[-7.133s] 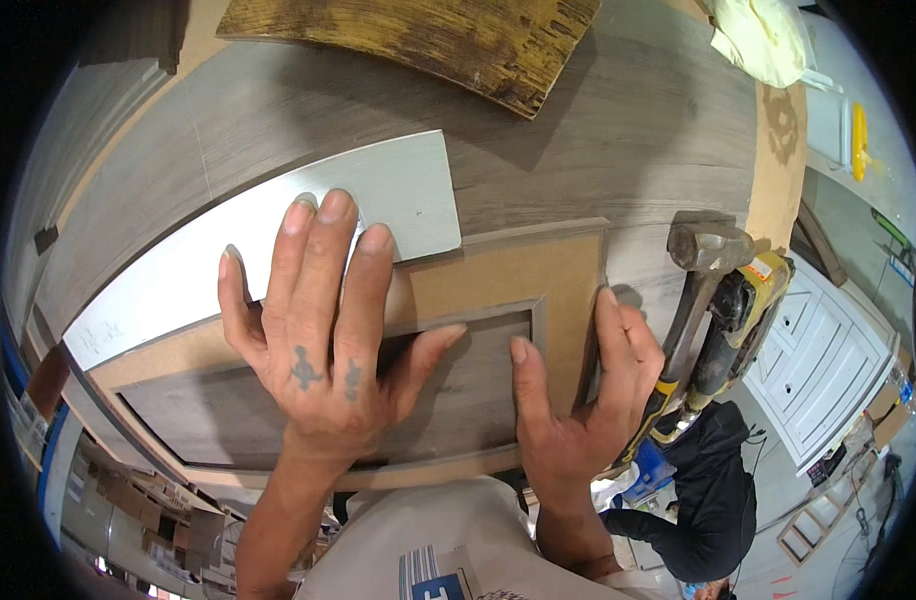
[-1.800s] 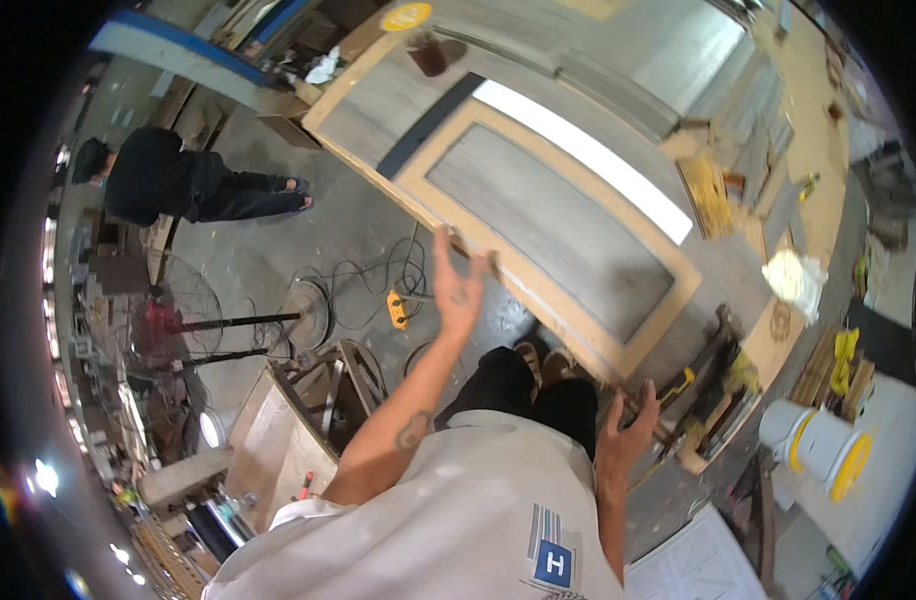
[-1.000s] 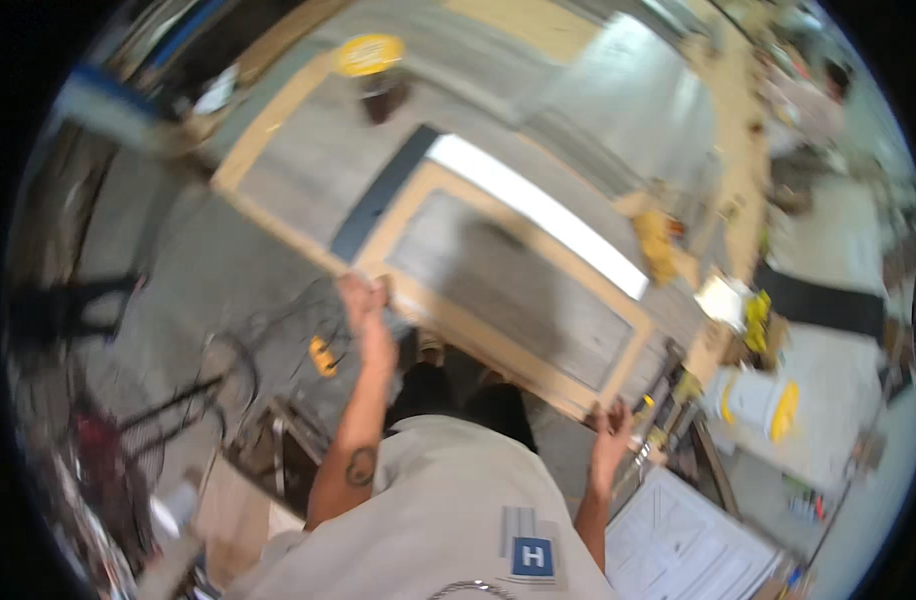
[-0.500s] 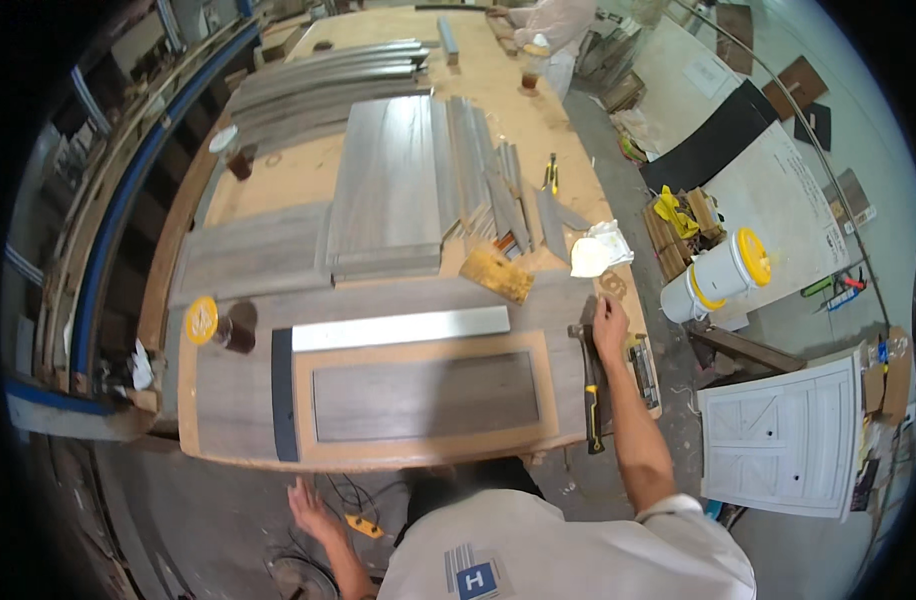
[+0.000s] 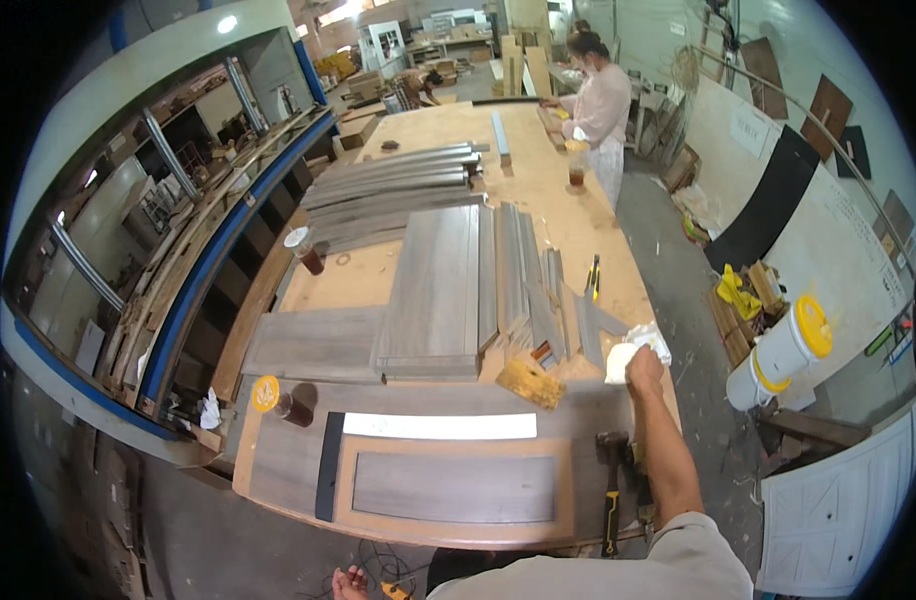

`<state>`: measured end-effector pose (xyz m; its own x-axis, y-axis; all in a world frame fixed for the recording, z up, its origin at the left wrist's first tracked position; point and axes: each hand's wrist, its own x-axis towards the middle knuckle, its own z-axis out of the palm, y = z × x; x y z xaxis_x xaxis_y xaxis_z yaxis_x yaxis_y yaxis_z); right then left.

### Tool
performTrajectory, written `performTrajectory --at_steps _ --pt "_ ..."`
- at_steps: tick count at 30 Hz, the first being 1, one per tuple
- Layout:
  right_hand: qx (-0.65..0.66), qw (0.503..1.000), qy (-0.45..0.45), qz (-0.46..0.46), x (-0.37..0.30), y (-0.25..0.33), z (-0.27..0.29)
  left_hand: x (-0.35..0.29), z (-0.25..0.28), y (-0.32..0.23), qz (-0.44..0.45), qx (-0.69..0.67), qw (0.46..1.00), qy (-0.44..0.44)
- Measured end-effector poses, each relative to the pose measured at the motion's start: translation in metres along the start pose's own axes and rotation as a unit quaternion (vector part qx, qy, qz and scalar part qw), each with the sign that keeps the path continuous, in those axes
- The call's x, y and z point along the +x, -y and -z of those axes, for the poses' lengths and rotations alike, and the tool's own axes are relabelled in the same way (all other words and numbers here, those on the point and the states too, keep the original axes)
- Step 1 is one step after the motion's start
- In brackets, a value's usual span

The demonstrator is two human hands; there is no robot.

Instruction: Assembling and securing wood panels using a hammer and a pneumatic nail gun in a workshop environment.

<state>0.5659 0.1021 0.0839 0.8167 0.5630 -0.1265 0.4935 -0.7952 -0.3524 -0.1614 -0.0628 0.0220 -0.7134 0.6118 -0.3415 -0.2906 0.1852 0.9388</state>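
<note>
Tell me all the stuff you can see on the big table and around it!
Framed panel: one, grey with tan border, near table edge.
White strip: one, above the panel.
Grey boards: many, stacked mid-table.
Wood block: one, yellowish, beside the boards.
White rag: one, at the right hand.
Hammer: one, dark head, yellow-black handle, right of the panel.
Jar: one, yellow lid, left of the strip.
Bucket: one, white, yellow lid, on the floor.
Another person: one, pale top, far end.
Left hand: low, below the table edge.
Right hand: on the rag.
</note>
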Motion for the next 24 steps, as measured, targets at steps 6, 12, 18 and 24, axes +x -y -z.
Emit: performTrajectory --at_steps 6,12,18,24 --pt "0.018 0.997 -0.053 0.059 -0.005 0.009 -0.007 -0.004 -0.045 -0.008 0.001 0.004 0.998 0.065" --pt "0.100 0.965 -0.135 0.199 -0.029 0.042 0.073 -0.011 -0.091 -0.045 -0.019 0.031 0.978 0.206" --pt "0.527 0.785 -0.132 0.298 -0.151 0.087 0.226 0.020 -0.080 -0.064 0.000 0.043 0.978 0.202" --pt "0.853 0.344 0.284 0.270 -0.244 0.160 0.141 0.050 -0.096 -0.080 -0.024 0.016 0.950 0.312"
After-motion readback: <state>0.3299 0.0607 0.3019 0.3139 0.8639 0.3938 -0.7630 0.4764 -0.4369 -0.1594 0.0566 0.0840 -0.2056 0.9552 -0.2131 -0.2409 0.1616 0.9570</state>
